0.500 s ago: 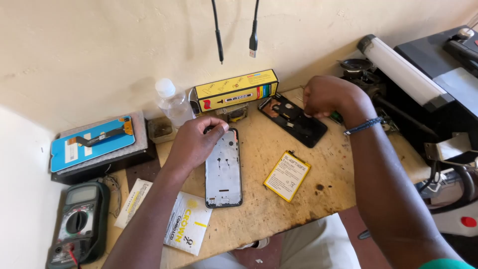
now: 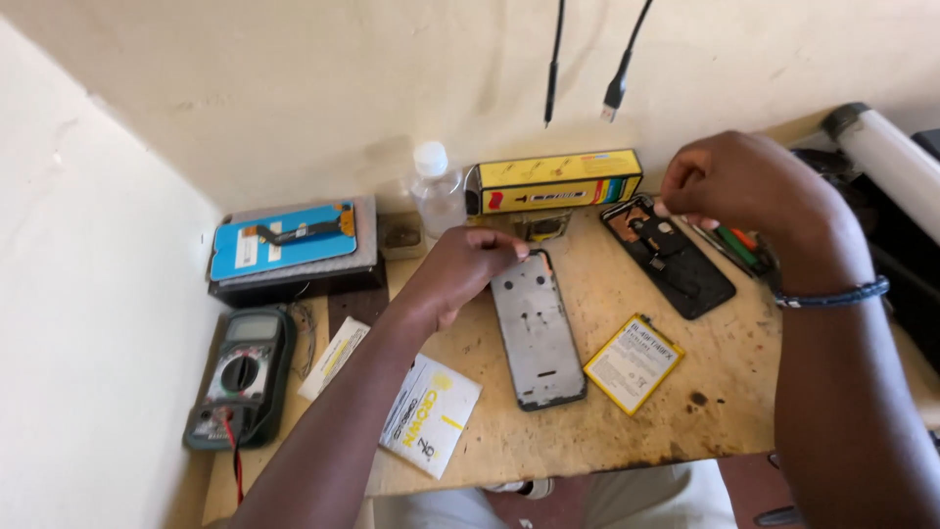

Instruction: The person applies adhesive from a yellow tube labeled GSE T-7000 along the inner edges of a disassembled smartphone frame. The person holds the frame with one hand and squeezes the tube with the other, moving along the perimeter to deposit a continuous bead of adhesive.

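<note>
Left hand [image 2: 460, 269] rested on top edge of grey metal phone mid-frame [image 2: 537, 330], fingers curled, pinning it flat at centre of stained wooden counter [image 2: 587, 431]. Right hand [image 2: 744, 191] hovered over black opened phone back housing [image 2: 671, 257], fingertips [image 2: 676, 210] pinched narrow; held item, if any, too small to tell. Yellow flat battery [image 2: 634, 363] lay just beside frame. Green multimeter [image 2: 238, 377] at counter's left edge

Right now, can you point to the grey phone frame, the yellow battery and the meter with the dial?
grey phone frame [image 2: 537, 333], head view, middle of its flat metal plate.
yellow battery [image 2: 634, 363], head view, centre of its label face.
meter [image 2: 238, 374], head view, on the round dial.
</note>
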